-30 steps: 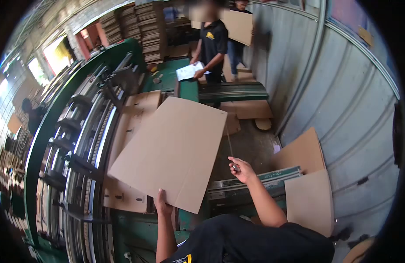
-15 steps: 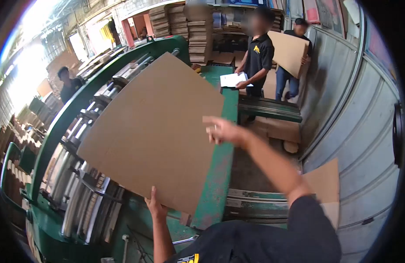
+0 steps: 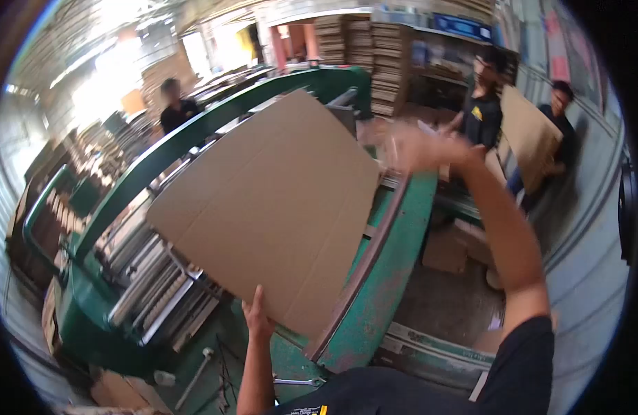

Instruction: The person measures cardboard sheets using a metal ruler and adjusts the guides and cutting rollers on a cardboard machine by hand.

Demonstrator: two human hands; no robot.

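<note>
A large brown cardboard sheet (image 3: 264,207) lies tilted across the green machine, with faint crease lines running over it. My left hand (image 3: 257,317) grips its near edge, thumb on top and the other fingers hidden underneath. Raised by the sheet's far right corner is my right hand (image 3: 419,149), smeared by motion; its fingers cannot be made out, nor whether it touches the board. Beneath the sheet's right side runs a brownish rail (image 3: 364,266) along the green machine bed (image 3: 395,277).
Rollers (image 3: 143,287) and a curved green frame (image 3: 136,169) stand at left. A wrench (image 3: 295,381) lies near my body. One person (image 3: 481,114) stands at the far right, another carries a cardboard sheet (image 3: 530,138), and a third (image 3: 177,111) is behind the machine. Cardboard stacks (image 3: 388,66) rise behind.
My view has turned left. My right hand has moved from above the sheet's right side to its far right corner. The sheet has shifted leftward off the rail, while my left hand keeps its edge.
</note>
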